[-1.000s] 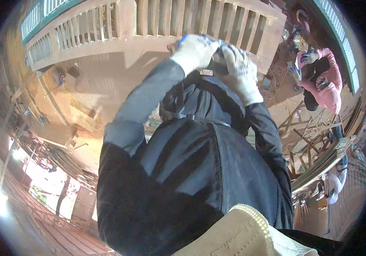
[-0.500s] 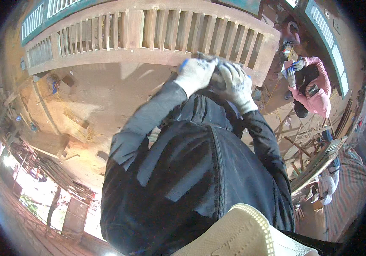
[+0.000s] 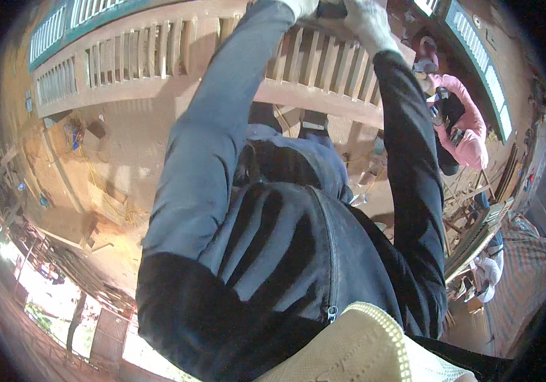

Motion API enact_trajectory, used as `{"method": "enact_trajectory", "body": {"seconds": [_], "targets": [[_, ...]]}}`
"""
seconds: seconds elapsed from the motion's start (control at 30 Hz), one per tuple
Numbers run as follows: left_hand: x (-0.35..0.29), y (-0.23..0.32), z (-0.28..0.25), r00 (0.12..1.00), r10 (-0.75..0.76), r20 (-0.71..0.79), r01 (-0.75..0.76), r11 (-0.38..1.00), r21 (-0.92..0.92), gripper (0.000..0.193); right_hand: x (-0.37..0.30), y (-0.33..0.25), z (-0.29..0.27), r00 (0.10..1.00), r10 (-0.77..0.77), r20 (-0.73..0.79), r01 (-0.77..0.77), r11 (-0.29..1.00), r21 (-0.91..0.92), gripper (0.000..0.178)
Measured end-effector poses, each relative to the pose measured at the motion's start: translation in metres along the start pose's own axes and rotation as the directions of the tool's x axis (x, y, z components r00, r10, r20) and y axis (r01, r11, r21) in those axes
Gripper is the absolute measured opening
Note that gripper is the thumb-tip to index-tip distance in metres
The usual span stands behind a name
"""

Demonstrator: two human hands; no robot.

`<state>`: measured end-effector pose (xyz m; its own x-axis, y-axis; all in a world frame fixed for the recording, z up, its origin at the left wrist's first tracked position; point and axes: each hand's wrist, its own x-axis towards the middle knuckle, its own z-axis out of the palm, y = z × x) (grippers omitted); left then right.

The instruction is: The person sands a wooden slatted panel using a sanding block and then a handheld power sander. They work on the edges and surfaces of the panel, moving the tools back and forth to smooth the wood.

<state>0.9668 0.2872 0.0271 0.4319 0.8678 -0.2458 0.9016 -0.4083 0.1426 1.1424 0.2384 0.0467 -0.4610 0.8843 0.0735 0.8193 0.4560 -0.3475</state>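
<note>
My gloved left hand (image 3: 302,6) and gloved right hand (image 3: 367,22) reach far forward to the upper edge of the head view, which cuts both off. Between them is a dark, blocky hand tool (image 3: 331,10), its exact kind unclear. Both hands appear closed on it, though most of the fingers lie out of sight. Under the hands and tool stretches a long wooden frame (image 3: 177,89) with rows of upright slats. The tool is over its far part; whether it touches the wood cannot be told.
A co-worker in a pink top (image 3: 470,137) crouches at the right with gloved hands near small items. Teal-edged slatted panels (image 3: 484,60) stand at right and far left. Scrap wood (image 3: 69,219) and cords lie on the dusty floor at left; a striped sheet (image 3: 521,274) lies at lower right.
Both hands, with the dark tool, have moved away from my body, from the frame's near edge across its slats. My arms are now stretched out. The co-worker's hands have shifted too.
</note>
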Motion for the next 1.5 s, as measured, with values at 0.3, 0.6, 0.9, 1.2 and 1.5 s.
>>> {"method": "enact_trajectory", "body": {"seconds": [0.3,0.6,0.9,1.2,1.5], "targets": [[-0.156,0.083,0.060,0.972,0.146,0.184,-0.100,0.966,-0.240,0.036,-0.161,-0.065,0.025,0.992,0.075,0.099,-0.080,0.995,0.051,0.072],[-0.105,0.021,0.047,0.980,0.131,0.148,-0.110,0.984,-0.140,0.031,-0.077,-0.057,0.030,0.999,0.006,0.048,-0.007,1.000,0.020,0.076],[0.006,-0.096,0.034,0.999,0.035,0.003,-0.035,0.983,0.182,0.028,0.074,-0.061,0.014,1.000,0.018,-0.019,-0.017,0.999,0.051,0.058],[-0.212,-0.041,0.071,0.995,0.015,0.094,0.003,0.981,-0.194,0.038,-0.076,-0.151,0.066,0.998,-0.040,0.053,0.033,0.991,0.126,0.069],[-0.202,-0.068,0.048,0.976,-0.003,0.217,0.047,0.980,-0.194,0.041,-0.046,-0.162,0.069,0.997,-0.051,-0.052,0.059,0.983,0.175,0.056]]}}
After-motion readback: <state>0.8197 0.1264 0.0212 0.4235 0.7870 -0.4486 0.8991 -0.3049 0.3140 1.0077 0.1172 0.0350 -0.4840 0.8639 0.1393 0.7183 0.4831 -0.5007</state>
